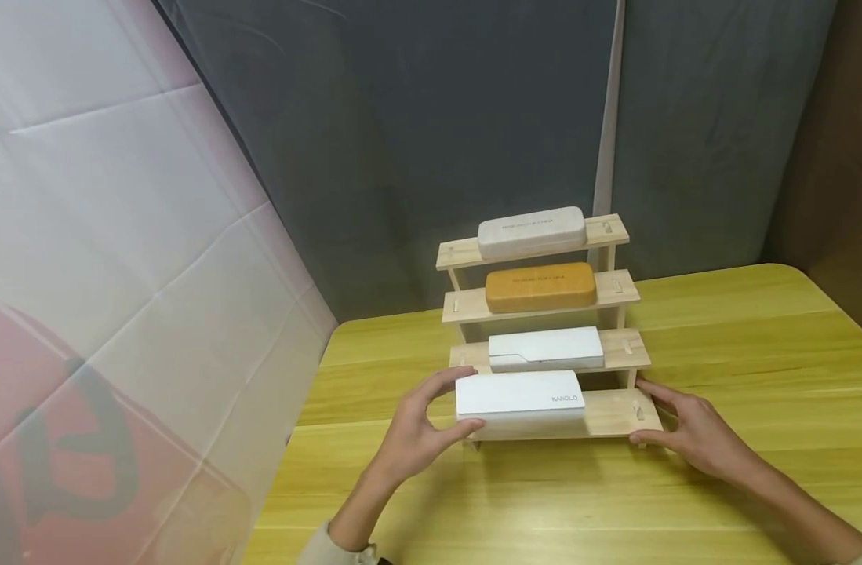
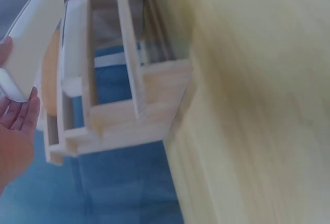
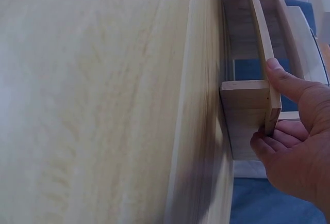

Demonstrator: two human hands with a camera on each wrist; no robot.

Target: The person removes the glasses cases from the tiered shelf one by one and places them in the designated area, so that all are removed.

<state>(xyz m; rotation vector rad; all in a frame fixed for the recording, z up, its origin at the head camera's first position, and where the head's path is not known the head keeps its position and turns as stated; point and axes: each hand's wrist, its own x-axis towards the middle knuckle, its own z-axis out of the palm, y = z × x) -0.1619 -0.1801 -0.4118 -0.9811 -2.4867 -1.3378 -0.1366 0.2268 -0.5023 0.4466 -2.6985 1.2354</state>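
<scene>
A white glasses case (image 1: pixel 518 391) with small lettering is pinched at its left end between the thumb and fingers of my left hand (image 1: pixel 415 435). In the left wrist view, that case (image 2: pixel 40 38) is tilted and stands off from the lowest board of a stepped wooden display rack (image 1: pixel 610 413). My right hand (image 1: pixel 700 433) grips the right end of this lowest board. Seen from the right wrist, the thumb lies on the board's top and the curled fingers (image 3: pixel 281 140) are under its edge.
Higher up the rack sit another white case (image 1: pixel 547 347), an orange case (image 1: pixel 541 287) and a pale grey case (image 1: pixel 532 233), one per step. The rack stands on a yellow wood-grain table (image 1: pixel 755 353). Grey cloth (image 1: pixel 431 141) hangs behind, and a white printed sheet (image 1: pixel 120 196) at left.
</scene>
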